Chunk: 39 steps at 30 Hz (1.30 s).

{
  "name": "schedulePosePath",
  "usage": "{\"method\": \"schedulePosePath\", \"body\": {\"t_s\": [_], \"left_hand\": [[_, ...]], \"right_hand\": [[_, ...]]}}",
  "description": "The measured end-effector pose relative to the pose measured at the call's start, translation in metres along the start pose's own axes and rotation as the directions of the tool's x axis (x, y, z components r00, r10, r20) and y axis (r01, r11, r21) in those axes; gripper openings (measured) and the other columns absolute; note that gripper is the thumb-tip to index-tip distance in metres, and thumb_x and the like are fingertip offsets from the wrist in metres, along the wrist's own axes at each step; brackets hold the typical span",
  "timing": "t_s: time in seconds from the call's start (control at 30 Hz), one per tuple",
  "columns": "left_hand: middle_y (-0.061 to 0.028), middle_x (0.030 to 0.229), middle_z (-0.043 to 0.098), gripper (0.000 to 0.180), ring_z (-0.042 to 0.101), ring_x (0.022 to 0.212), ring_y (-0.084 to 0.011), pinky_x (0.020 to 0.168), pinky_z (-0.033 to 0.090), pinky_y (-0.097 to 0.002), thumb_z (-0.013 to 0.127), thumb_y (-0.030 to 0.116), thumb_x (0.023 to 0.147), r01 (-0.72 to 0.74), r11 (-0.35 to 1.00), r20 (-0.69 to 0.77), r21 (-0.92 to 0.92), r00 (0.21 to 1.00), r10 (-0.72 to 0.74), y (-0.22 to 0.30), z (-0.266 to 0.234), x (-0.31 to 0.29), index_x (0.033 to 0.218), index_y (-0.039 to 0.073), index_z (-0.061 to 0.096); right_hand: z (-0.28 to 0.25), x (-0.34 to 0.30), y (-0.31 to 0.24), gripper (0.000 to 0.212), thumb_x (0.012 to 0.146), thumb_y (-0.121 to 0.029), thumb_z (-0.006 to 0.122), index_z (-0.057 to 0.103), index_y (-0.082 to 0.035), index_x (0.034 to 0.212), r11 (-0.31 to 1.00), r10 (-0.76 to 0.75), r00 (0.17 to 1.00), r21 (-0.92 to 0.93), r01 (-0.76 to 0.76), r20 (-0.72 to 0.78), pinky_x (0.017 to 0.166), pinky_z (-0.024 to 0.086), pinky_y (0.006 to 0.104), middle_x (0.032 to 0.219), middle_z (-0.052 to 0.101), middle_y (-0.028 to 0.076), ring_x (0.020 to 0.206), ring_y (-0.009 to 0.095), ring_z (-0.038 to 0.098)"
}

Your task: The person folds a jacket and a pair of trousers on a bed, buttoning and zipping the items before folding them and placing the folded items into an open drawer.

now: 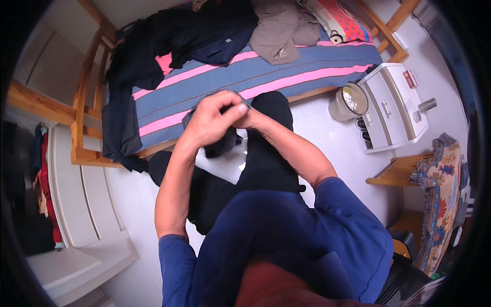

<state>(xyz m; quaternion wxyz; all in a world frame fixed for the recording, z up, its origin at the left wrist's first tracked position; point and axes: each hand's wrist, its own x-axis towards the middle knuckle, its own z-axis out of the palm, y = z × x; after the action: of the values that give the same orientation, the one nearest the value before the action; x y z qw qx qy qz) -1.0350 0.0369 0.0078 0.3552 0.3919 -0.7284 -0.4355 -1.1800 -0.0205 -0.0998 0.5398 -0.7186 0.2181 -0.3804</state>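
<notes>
My left hand (210, 118) is closed, its fingers curled over a bunched dark cloth (223, 147) in front of my knees. Folds of this cloth show beside the wrist and hang below the hand; what kind of garment it is I cannot make out. My right hand (246, 118) meets the left one from the right and presses against the same bundle. Its fingers are mostly hidden behind the left hand. Both hands are held above the gap between my black-trousered legs (271, 158), close to the bed's front edge.
Ahead stands a wooden bed with a striped blue and pink sheet (204, 84), dark clothes (169, 46), a grey-brown garment (279, 30) and a colourful pillow (340, 23). Right are a waste bin (335, 108), a white cabinet (383, 115) and a chair with patterned cloth (440, 199).
</notes>
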Motion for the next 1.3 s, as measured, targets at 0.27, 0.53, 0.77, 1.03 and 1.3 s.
{"method": "schedulePosePath", "body": {"t_s": [0.27,0.53,0.77,1.03,1.3], "left_hand": [[-0.0172,0.137,0.058,0.040,0.061,0.120,-0.0245,0.103,0.048,-0.0357,0.066,0.013,0.094,-0.035,0.994,-0.059,-0.102,0.998,0.029,-0.028,-0.007,-0.010,0.132,0.003,0.062],[-0.0110,0.111,0.070,0.028,0.066,0.101,-0.0169,0.093,0.051,-0.0305,0.063,0.014,0.097,0.288,0.949,-0.131,-0.125,0.944,-0.304,-0.145,-0.049,-0.009,0.120,-0.002,0.065],[-0.0065,0.097,0.072,0.030,0.063,0.089,-0.0117,0.082,0.050,-0.0278,0.065,0.022,0.096,0.414,0.909,-0.171,-0.045,0.893,-0.416,-0.205,-0.069,0.002,0.117,0.002,0.069],[-0.0044,0.097,0.069,0.025,0.063,0.089,-0.0115,0.084,0.049,-0.0254,0.065,0.010,0.095,0.410,0.907,-0.139,-0.094,0.897,-0.419,-0.217,-0.062,0.000,0.118,0.000,0.066],[-0.0128,0.101,0.071,0.025,0.070,0.090,-0.0204,0.076,0.054,-0.0312,0.067,0.014,0.092,0.353,0.928,-0.313,-0.120,0.874,-0.373,-0.219,-0.079,-0.007,0.114,0.002,0.068]], "right_hand": [[-0.187,-0.015,-0.028,0.023,0.084,-0.006,0.066,0.067,0.001,0.105,0.949,-0.053,0.575,-0.220,-0.224,-0.816,0.079,0.052,0.0343,0.094,0.071,0.006,0.085,0.016,0.064],[-0.370,-0.037,0.024,0.073,0.073,-0.024,0.081,0.049,-0.001,0.135,0.150,-0.365,0.661,-0.742,-0.653,-0.655,0.104,0.045,0.0460,0.138,0.051,0.025,0.126,0.039,0.052],[-0.329,-0.027,0.173,0.075,0.076,-0.036,0.081,0.051,-0.004,0.138,0.118,0.254,0.656,-0.651,-0.750,-0.710,0.108,0.042,0.0453,0.138,0.050,0.028,0.128,0.042,0.050],[-0.263,0.087,0.237,0.093,0.080,-0.049,0.075,0.028,-0.018,0.155,0.068,0.314,0.705,-0.726,-0.685,-0.636,0.109,0.040,0.0457,0.145,0.040,0.034,0.134,0.048,0.042],[-0.295,0.124,0.240,0.033,0.092,-0.030,0.054,0.071,-0.003,0.102,0.029,0.086,0.742,-0.742,-0.669,-0.665,0.088,0.052,0.0513,0.099,0.069,0.027,0.097,0.044,0.067]]}}
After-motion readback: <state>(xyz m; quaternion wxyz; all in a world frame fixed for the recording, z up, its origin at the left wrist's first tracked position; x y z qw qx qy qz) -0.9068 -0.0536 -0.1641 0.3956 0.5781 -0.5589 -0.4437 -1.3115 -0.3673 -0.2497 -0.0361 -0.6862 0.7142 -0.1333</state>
